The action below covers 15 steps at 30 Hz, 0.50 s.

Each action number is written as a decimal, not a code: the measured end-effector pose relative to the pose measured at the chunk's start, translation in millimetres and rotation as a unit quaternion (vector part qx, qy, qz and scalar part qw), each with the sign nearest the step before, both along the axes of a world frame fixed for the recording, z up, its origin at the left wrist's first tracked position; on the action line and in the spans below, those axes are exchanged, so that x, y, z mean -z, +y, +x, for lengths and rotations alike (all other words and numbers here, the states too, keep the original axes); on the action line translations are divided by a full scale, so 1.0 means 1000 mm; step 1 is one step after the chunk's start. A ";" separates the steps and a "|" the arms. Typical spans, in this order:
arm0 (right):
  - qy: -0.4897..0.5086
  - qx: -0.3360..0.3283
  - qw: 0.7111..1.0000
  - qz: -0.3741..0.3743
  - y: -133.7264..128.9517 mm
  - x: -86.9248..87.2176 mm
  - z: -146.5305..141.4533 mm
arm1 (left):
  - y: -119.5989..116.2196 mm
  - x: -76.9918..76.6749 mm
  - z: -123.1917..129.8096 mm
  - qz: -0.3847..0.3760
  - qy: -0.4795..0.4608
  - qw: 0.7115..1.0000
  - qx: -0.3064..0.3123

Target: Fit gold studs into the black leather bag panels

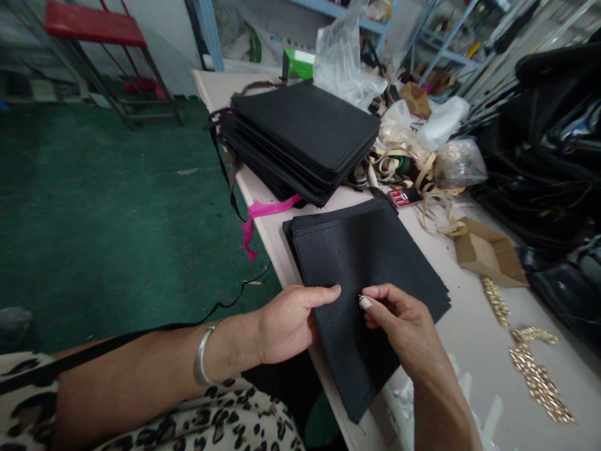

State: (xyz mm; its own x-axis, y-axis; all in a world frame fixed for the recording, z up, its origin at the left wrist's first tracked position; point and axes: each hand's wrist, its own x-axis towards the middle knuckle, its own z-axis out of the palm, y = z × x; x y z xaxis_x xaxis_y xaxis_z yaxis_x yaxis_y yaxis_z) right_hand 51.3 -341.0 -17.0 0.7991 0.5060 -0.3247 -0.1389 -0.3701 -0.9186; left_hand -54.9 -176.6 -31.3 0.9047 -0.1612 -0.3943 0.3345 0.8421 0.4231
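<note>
My left hand point(293, 316) grips the near left edge of a black leather panel point(328, 257), thumb on top and fingers hidden beneath. The panel has a grained strip along its left side and a smoother dark face, and it lies over more dark sheets. Above its middle, my right hand point(404, 326) pinches a small shiny metal piece point(360, 299) between thumb and forefinger. That piece is too small to name exactly. Behind the panel rises a tall stack of black panels point(305, 125).
Gold metal pieces point(539, 382) lie in rows on the table at right, near an open cardboard box point(488, 250). A pink strip point(253, 225) hangs off the left table edge. Plastic bags point(347, 62) and tan strips clutter the back. A red stool point(96, 25) stands on the green floor.
</note>
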 end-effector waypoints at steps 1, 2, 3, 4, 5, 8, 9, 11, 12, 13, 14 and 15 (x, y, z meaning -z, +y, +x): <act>0.005 0.001 1.000 0.004 0.000 -0.001 0.000 | -0.001 0.000 -0.001 0.008 -0.001 1.000 -0.002; 0.009 0.002 1.000 0.007 0.001 -0.002 0.001 | -0.002 0.000 -0.002 0.020 -0.002 1.000 -0.003; 0.012 0.003 1.000 0.007 0.001 -0.003 0.000 | -0.003 0.000 -0.003 0.033 -0.005 0.999 -0.003; 0.015 0.004 1.000 0.008 0.001 -0.004 0.000 | -0.004 -0.001 -0.005 0.047 -0.010 0.999 0.000; 0.018 0.006 1.000 0.009 0.001 -0.005 -0.001 | -0.005 -0.002 -0.007 0.059 -0.017 0.998 0.009; 0.012 0.019 0.999 0.031 -0.005 -0.010 -0.008 | -0.006 -0.006 -0.013 0.129 -0.049 0.989 0.046; -0.005 0.024 0.999 0.041 -0.009 -0.011 -0.011 | -0.007 -0.008 -0.015 0.179 -0.061 0.980 0.059; -0.054 0.044 0.996 0.052 -0.023 -0.017 -0.017 | -0.008 -0.014 -0.015 0.321 -0.107 0.937 0.086; -0.082 0.058 0.994 0.048 -0.032 -0.020 -0.020 | -0.010 -0.018 -0.014 0.380 -0.142 0.908 0.101; -0.112 0.075 0.990 0.032 -0.043 -0.024 -0.024 | -0.013 -0.023 -0.012 0.423 -0.188 0.879 0.118; -0.140 0.095 0.986 0.006 -0.056 -0.028 -0.029 | -0.018 -0.028 -0.010 0.450 -0.246 0.849 0.131; -0.164 0.115 0.979 -0.028 -0.069 -0.031 -0.034 | -0.025 -0.035 -0.007 0.466 -0.311 0.816 0.139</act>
